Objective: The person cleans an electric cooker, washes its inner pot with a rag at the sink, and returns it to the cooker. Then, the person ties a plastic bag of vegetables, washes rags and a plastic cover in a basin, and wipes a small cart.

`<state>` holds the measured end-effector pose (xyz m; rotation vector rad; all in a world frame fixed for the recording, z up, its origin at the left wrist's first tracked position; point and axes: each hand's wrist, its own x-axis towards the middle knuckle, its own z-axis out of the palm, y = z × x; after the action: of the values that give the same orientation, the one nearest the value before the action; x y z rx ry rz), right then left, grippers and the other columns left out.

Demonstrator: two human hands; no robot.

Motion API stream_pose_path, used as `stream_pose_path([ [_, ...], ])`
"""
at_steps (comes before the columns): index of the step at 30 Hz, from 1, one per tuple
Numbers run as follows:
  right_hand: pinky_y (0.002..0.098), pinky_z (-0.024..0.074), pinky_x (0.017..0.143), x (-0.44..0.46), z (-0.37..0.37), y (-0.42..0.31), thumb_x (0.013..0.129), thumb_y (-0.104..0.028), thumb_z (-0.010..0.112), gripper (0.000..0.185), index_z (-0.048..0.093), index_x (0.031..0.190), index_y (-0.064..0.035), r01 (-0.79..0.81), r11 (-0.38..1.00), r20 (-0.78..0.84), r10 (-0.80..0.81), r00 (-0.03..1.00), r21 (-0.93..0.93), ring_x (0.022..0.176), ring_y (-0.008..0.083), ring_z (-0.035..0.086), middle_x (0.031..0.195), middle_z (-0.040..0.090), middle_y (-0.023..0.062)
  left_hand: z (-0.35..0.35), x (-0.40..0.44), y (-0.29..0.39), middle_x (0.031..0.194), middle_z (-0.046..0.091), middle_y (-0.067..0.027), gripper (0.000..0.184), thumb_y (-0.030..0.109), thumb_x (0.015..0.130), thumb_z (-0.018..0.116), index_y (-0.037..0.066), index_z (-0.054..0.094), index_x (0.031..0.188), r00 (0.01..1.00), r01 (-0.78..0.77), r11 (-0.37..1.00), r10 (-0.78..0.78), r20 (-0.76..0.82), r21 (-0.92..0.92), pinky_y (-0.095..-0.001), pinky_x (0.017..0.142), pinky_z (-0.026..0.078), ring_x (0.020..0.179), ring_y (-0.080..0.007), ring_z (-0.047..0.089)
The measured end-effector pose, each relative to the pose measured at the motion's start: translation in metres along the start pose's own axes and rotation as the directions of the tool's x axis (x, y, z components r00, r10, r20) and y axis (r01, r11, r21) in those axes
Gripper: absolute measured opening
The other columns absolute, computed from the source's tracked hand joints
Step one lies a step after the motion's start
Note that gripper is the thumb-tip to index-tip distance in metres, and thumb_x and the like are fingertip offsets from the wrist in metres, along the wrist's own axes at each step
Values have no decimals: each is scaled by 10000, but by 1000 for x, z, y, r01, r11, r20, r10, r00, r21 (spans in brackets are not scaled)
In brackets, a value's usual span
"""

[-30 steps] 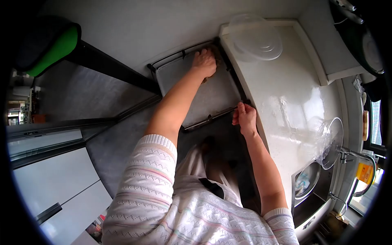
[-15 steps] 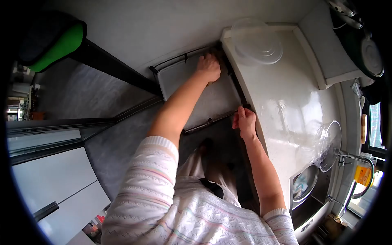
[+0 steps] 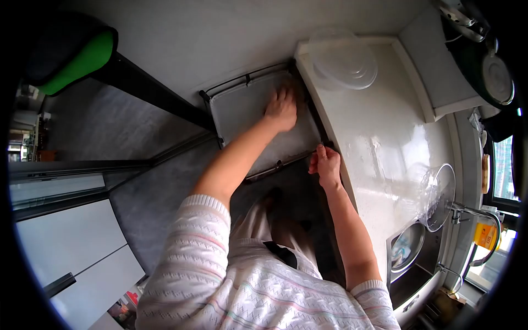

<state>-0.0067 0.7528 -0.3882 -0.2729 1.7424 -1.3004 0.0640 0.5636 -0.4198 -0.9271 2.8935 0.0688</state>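
Observation:
A rolling-cart-like rack (image 3: 247,82) with a dark rail and a flat grey top shelf (image 3: 242,110) stands against the wall, beside the counter. Over this shelf reaches my left hand (image 3: 281,113), its fingers bent down and partly smeared by motion. Under and beyond those fingers is a brown, cloth-like thing (image 3: 299,94), too blurred to name surely. My right hand (image 3: 326,165) is closed at the near right corner of the rack, its fingertips pinching the dark rail there.
The pale counter (image 3: 357,121) runs along the right, carrying a clear plastic lid (image 3: 346,63) and a clear bowl-like container (image 3: 440,198). Below it is a sink with a metal basin (image 3: 410,250). At left stand a dark post (image 3: 159,88) and white cabinets (image 3: 77,247).
My left hand has shifted slightly toward me on the shelf, its fingers now stretching farther and the brown thing showing beyond them. My right hand stays at the rack's corner.

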Motion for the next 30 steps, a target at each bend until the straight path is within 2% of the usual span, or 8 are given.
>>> stream_pose_path([
  [6, 255, 405, 347, 1, -2, -2, 920, -250, 466, 335, 521, 705, 1, 0, 1000, -4, 0, 1000, -18, 388, 127, 471, 545, 505, 46, 6, -49, -57, 1429, 210, -151, 546, 269, 874, 396, -6, 290, 1334, 974, 206, 971, -192, 120, -120, -463, 1081, 118, 1348, -272, 133],
  [14, 256, 408, 340, 0, -3, -5, 921, -246, 457, 333, 521, 709, 1, 12, 1000, -4, -12, 1000, -24, 388, 120, 474, 545, 505, 43, -26, -86, -76, 1396, 255, -213, 559, 211, 823, 434, -49, 330, 1307, 789, 395, 877, -476, 390, 273, -459, 1054, 147, 1301, -333, 230],
  [17, 256, 414, 341, 0, -1, -1, 924, -251, 452, 327, 526, 730, 2, 5, 1000, 7, -5, 1000, 4, 391, 122, 481, 548, 511, 46, -39, -115, -32, 1321, 388, -178, 438, 185, 801, 451, -18, 489, 1187, 792, 116, 897, -343, 505, 427, -410, 1026, 222, 1242, -293, 338],
  [20, 257, 414, 338, 2, -2, -1, 922, -261, 460, 334, 528, 727, 1, -8, 1000, 10, 8, 1000, -16, 387, 124, 479, 541, 509, 45, -3, -121, -7, 1068, 557, -256, 337, 89, 715, 541, -68, 595, 1008, 936, 172, 979, -197, 290, 111, -407, 899, 377, 1060, -334, 512],
  [22, 258, 414, 337, 3, -2, -2, 922, -261, 461, 336, 528, 723, 1, -14, 999, 27, 15, 1000, -33, 386, 124, 479, 539, 508, 45, -63, -109, 0, 933, 630, -200, 268, 66, 706, 546, -51, 621, 934, 860, 114, 956, 41, 508, -270, -364, 785, 455, 917, -296, 599],
  [25, 256, 420, 340, 2, -3, -7, 921, -266, 464, 342, 529, 719, 2, -16, 998, 38, 18, 999, -56, 386, 126, 479, 538, 508, 47, -17, -82, -47, 807, 631, -182, 199, 61, 689, 585, -6, 617, 874, 881, 358, 229, 237, 409, -905, -342, 687, 467, 734, -299, 604],
  [27, 257, 424, 344, 2, -6, -7, 920, -270, 466, 345, 530, 717, 0, -10, 996, 62, 16, 998, -92, 386, 127, 478, 536, 506, 46, -18, -72, -68, 799, 626, -164, 234, 43, 678, 584, 31, 617, 910, 892, 403, 195, 136, 432, -894, -351, 694, 467, 733, -315, 594],
  [30, 262, 426, 347, -1, -5, -11, 913, -291, 482, 351, 536, 718, -3, -41, 994, 27, 44, 999, -100, 384, 127, 475, 536, 501, 45, -28, -84, -85, 890, 599, -110, 281, 54, 714, 569, 69, 601, 993, 959, 98, 860, -216, -182, -501, -366, 735, 464, 813, -298, 579],
])
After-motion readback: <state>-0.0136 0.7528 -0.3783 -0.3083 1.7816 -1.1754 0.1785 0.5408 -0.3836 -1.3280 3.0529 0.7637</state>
